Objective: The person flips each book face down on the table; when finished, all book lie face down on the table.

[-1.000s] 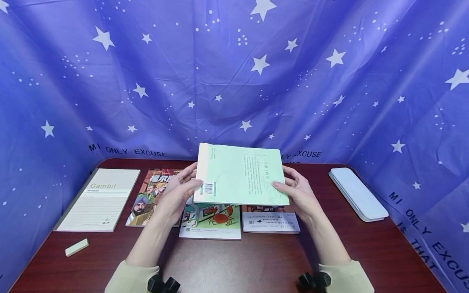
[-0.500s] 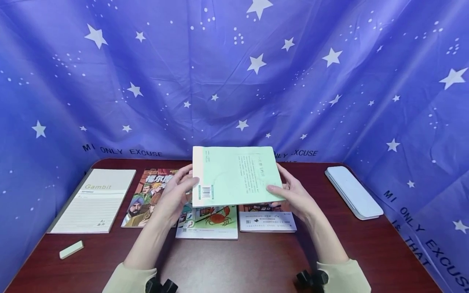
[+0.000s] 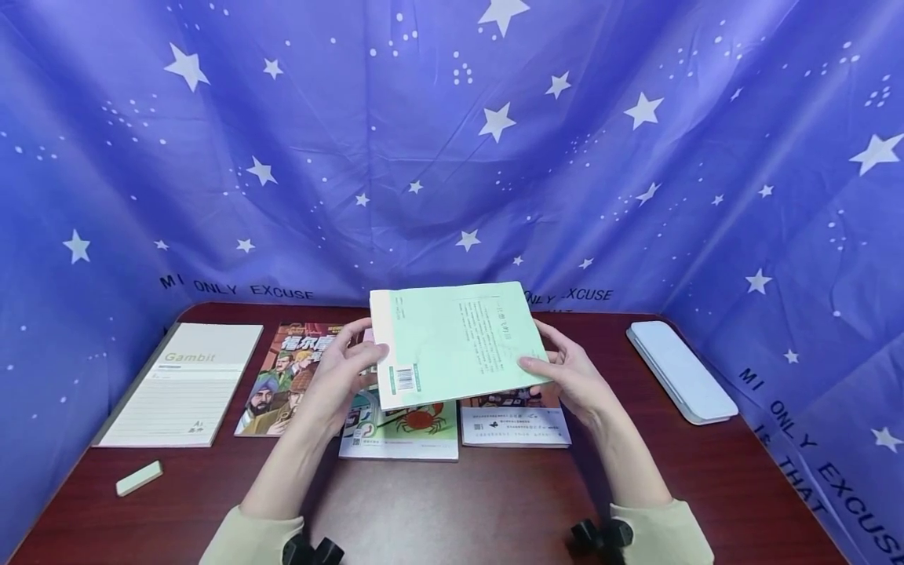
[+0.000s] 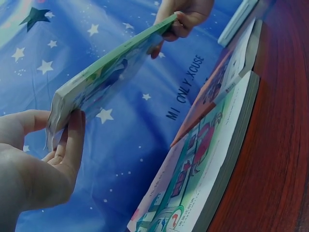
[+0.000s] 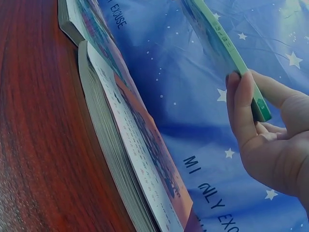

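Note:
A pale green book point(image 3: 452, 337) is held above the table between both hands, its barcode side up and slightly tilted. The left hand point(image 3: 346, 373) pinches its left edge, thumb on top and fingers beneath, as the left wrist view shows with that hand point(image 4: 48, 164) at the page edges. At the opposite edge, the right hand point(image 3: 575, 377) grips it the same way; in the right wrist view this hand point(image 5: 270, 125) has fingers under the green spine. Partly hidden below the held book lie a book with a red crab point(image 3: 402, 447) and a white-and-orange book point(image 3: 517, 428).
To the left are a comic-style book point(image 3: 271, 392), a lined Gambit notebook point(image 3: 184, 384) and a small white eraser-like block point(image 3: 139, 479). A pale blue case point(image 3: 681, 370) lies at the right. Behind the dark red table point(image 3: 452, 510) hangs a blue starry curtain point(image 3: 424, 141).
The green book, still in both hands, has turned a little, its left end now lower and nearer. The whole view shifted slightly left from the first frame. The other things stay in place.

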`<state>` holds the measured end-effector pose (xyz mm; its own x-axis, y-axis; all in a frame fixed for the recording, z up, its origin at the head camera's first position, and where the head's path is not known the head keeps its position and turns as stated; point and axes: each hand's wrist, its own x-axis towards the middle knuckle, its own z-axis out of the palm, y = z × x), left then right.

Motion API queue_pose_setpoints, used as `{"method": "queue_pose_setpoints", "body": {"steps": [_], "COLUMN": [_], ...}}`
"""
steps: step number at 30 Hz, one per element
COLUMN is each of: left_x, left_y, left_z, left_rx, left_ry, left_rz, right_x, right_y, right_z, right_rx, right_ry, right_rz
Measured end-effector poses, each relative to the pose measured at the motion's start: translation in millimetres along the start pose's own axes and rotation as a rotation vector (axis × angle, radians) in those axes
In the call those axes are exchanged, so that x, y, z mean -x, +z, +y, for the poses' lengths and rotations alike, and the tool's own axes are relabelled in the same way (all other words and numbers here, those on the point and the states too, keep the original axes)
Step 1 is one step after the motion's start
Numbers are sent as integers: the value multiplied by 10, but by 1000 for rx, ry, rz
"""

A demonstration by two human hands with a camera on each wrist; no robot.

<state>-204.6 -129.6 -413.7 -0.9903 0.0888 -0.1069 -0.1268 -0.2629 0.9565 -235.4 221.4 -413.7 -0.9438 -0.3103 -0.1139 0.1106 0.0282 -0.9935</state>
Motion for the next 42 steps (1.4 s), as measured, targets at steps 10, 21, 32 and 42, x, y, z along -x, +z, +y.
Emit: {"method": "queue_pose_setpoints", "body": {"steps": [10, 21, 32, 42], "left_x": [-6, 31, 21, -1], "left_y": [58, 29, 103, 228], "left_z": [-8, 12, -6, -67], "left_rx": [0, -4, -50, -43], "left_ry": [22, 11, 17, -16], "left_rz": [-60, -130, -167, -207], "right_x": [-27, -68, -132, -118], "right_y": [-56, -79, -143, -287], "right_z": [-6, 57, 11, -11], "right_rx": [-87, -154, -248, -417], "right_ry": [-48, -26, -8, -54], "right_rz": [60, 100, 165, 131]}}
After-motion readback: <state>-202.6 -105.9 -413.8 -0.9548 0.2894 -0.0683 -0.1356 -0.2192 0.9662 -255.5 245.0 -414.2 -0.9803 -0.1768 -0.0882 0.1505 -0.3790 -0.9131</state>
